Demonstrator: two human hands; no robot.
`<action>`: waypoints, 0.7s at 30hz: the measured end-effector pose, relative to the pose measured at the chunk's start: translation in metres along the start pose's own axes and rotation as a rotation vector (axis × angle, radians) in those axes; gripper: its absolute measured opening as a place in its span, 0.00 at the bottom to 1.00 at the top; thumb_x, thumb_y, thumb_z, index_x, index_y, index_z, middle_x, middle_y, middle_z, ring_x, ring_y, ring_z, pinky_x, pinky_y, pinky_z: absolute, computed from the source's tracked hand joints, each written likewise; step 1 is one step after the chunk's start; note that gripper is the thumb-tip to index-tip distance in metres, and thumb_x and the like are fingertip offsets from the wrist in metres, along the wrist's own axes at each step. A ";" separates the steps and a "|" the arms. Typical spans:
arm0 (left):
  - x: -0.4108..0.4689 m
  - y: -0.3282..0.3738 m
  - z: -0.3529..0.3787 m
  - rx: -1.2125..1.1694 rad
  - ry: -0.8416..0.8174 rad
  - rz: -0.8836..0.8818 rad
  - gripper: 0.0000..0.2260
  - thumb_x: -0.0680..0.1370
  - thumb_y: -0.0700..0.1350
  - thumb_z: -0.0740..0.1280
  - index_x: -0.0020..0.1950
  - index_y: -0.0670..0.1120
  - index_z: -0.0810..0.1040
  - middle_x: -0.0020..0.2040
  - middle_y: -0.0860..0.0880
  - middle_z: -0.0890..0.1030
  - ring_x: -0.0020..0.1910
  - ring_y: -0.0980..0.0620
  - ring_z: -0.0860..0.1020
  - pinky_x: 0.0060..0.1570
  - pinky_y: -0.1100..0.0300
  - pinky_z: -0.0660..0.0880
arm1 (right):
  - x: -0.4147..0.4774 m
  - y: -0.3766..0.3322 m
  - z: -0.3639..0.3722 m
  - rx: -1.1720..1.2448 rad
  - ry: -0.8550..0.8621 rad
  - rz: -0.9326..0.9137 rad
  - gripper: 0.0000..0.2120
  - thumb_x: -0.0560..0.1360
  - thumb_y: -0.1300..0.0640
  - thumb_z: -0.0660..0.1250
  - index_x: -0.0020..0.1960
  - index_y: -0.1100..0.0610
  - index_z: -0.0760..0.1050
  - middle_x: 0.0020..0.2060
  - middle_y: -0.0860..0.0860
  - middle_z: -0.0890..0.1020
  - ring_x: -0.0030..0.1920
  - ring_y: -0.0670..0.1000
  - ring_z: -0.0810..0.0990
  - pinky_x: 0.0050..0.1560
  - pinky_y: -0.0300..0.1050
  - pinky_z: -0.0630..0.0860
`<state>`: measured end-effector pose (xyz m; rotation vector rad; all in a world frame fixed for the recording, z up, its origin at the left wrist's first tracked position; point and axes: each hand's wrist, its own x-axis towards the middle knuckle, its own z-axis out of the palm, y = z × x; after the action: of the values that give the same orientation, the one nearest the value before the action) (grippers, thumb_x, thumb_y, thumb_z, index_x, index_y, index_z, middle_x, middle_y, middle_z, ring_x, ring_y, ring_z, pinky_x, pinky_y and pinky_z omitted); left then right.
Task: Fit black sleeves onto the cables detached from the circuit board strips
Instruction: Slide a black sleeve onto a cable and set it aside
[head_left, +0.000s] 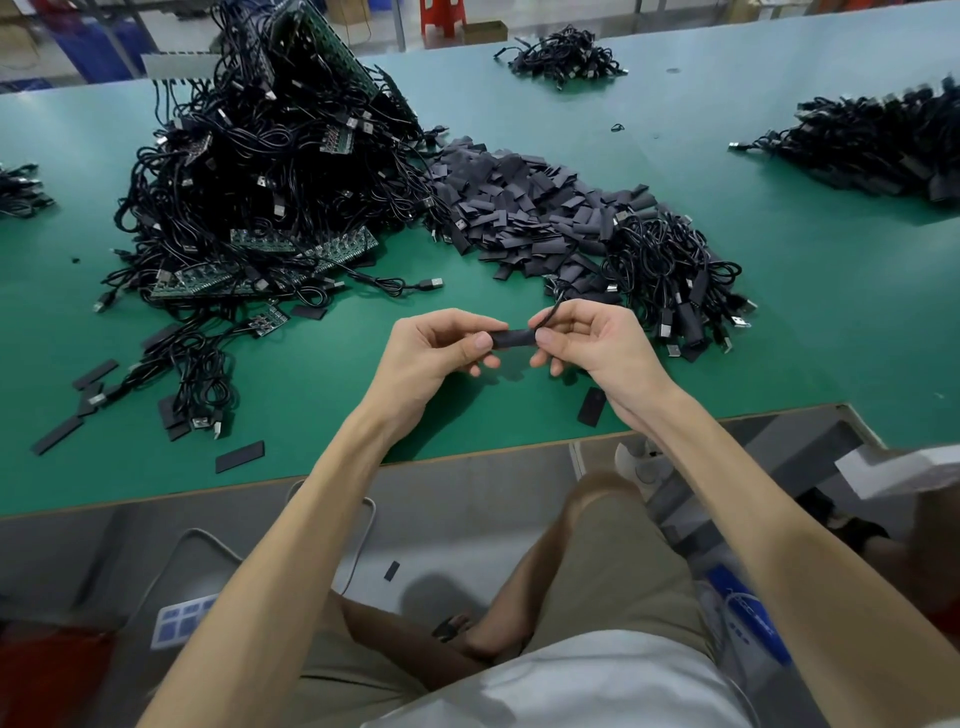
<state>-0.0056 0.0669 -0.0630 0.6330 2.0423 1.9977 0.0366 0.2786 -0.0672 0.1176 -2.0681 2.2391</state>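
Between the thumb tips, a short black tubular sleeve (511, 339) was pinched by the left hand (436, 348) and the right hand (587, 338). The thin black cable (551, 310) at the right fingers was judged best fed in straight.

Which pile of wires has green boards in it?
The tall pile at the person's left: green circuit board strips poke out of it. The other cable piles show none.

Bare forearms outstretched, left hand (441, 345) and right hand (587, 338) close together, fingers curled, thumbtips nearly facing.
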 end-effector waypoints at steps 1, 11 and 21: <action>0.000 0.000 0.000 -0.004 -0.005 -0.006 0.07 0.78 0.33 0.69 0.55 0.36 0.83 0.38 0.47 0.85 0.35 0.55 0.81 0.39 0.66 0.76 | 0.000 0.000 0.000 -0.009 -0.011 -0.002 0.06 0.77 0.71 0.70 0.49 0.61 0.80 0.34 0.51 0.84 0.34 0.49 0.83 0.35 0.37 0.78; -0.001 -0.001 -0.001 -0.011 -0.025 -0.048 0.05 0.76 0.34 0.73 0.51 0.39 0.84 0.35 0.45 0.83 0.33 0.53 0.79 0.39 0.63 0.76 | -0.001 0.001 -0.001 -0.007 -0.040 -0.032 0.07 0.77 0.72 0.69 0.49 0.61 0.80 0.34 0.50 0.84 0.34 0.49 0.84 0.34 0.37 0.77; -0.001 0.000 0.005 0.054 -0.031 -0.042 0.02 0.78 0.33 0.71 0.49 0.38 0.81 0.35 0.49 0.81 0.34 0.52 0.78 0.38 0.61 0.76 | -0.001 -0.001 -0.001 -0.001 0.043 -0.050 0.08 0.83 0.61 0.65 0.52 0.59 0.83 0.53 0.54 0.85 0.54 0.47 0.82 0.48 0.41 0.79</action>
<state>-0.0026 0.0713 -0.0638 0.6222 2.0798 1.9037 0.0376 0.2797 -0.0664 0.1188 -2.0224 2.1917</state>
